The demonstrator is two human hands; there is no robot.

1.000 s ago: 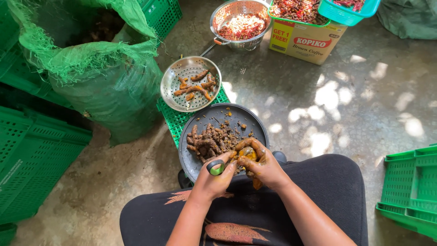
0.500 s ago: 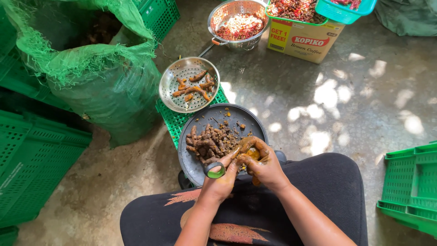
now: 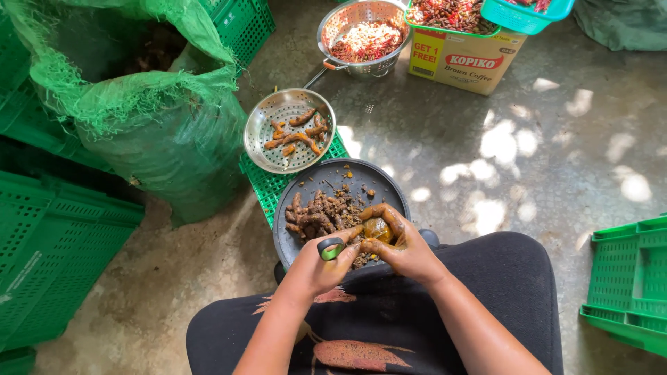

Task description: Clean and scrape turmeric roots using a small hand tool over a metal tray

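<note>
The right hand (image 3: 403, 250) is curled over a yellowish-brown root piece (image 3: 378, 229), fingers bent around its far side and thumb under it, so most of the piece is hidden and only its glossy orange face shows. The left hand (image 3: 316, 267) is closed around a small peeler with a green and black handle (image 3: 331, 248); the blade end is covered by the fingers and by the right thumb, so whether it touches the root cannot be made out. Both hands hang over the near edge of a dark round tray (image 3: 379, 182) that rests on the person's lap and on a green crate (image 3: 267, 187) beyond it. On the tray, just left of the hands, lies a heap of muddy unpeeled roots (image 3: 316, 212), with loose scraps scattered toward the tray's far edge.

Past the tray's far-left edge a perforated metal dish (image 3: 267, 114) holds a few peeled orange roots (image 3: 299, 133). Farther off stand a metal colander (image 3: 389, 59) of red and white bits, a cardboard box (image 3: 451, 66) and a teal basket (image 3: 524, 15) cut off by the top border. A green mesh sack (image 3: 153, 139) fills the left side, its contents too dark to identify. Green crates at both side borders are only partly in view.
</note>
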